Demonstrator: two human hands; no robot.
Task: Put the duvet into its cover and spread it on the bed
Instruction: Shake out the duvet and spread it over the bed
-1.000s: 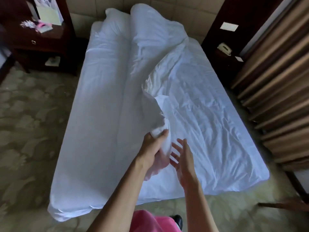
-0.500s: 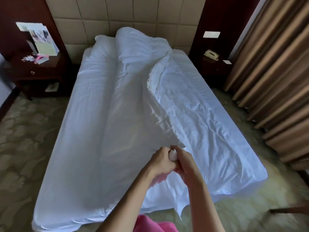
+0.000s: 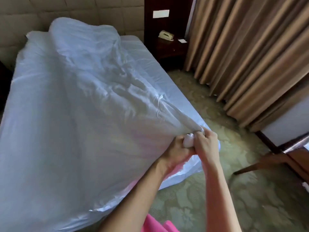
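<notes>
A white duvet cover (image 3: 71,118) with the duvet bulging inside lies along the bed (image 3: 168,84), lifted off it at the near end. My left hand (image 3: 177,151) and my right hand (image 3: 206,144) meet at the cover's near right corner (image 3: 189,139), both closed on a bunched white wad of fabric. The cloth runs taut from that corner up toward the headboard. The cover's near edge hangs over the foot of the bed.
A padded beige headboard (image 3: 70,12) stands at the back. A dark bedside table (image 3: 168,47) with a telephone (image 3: 166,35) is right of the bed. Brown curtains (image 3: 250,56) line the right wall. A wooden chair leg (image 3: 260,163) reaches over the patterned carpet at right.
My right hand has closed on the corner beside my left hand. Both hands have pulled the corner to the right, and the cover now stretches wider across the bed.
</notes>
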